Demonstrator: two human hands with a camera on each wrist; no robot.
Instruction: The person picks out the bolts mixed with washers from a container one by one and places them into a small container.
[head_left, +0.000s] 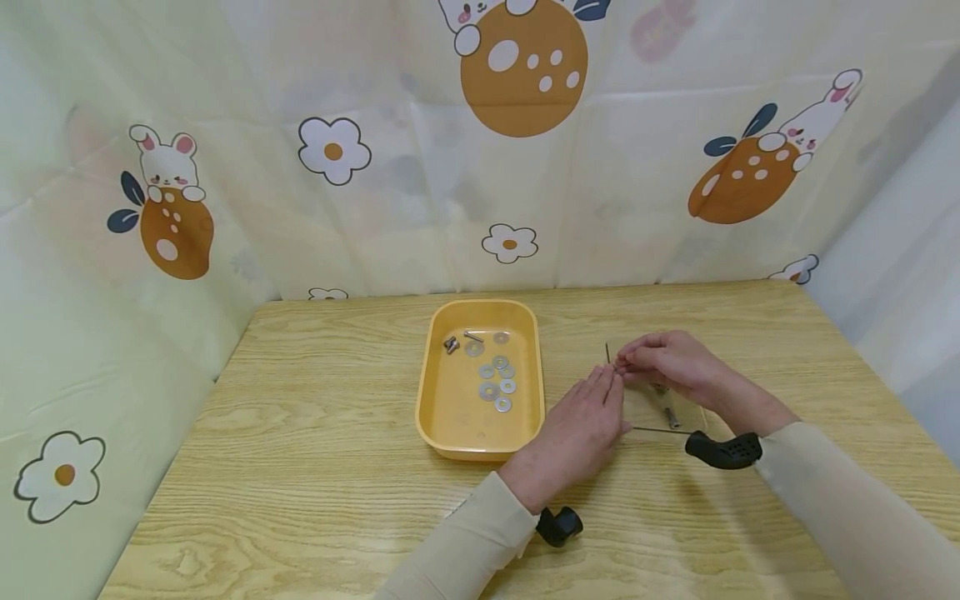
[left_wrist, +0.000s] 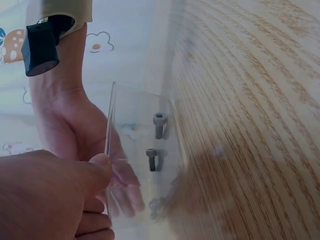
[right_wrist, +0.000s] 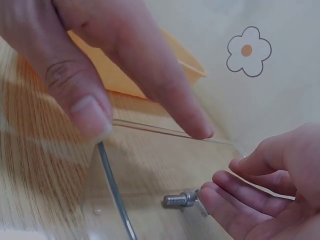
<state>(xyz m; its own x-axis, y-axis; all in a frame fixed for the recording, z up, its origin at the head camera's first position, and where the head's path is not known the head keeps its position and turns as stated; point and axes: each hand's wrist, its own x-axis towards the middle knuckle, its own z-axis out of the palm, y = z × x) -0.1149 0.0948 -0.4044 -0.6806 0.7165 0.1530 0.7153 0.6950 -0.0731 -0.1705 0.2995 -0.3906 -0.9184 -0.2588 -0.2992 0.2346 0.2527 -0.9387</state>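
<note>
Clear box (right_wrist: 145, 167) holding screws (left_wrist: 159, 124) is gripped by left fingers (right_wrist: 165, 90); right fingers' (right_wrist: 250, 191) grasp I cannot tell.

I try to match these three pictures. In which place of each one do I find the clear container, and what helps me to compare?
Head: the clear container is right of centre, by the left hand and right hand; only parts show.
Left wrist: around the middle, with screws inside.
Right wrist: lower middle, under the left hand's fingers.
Shared landmark: the wooden tabletop, visible in all three.
</note>
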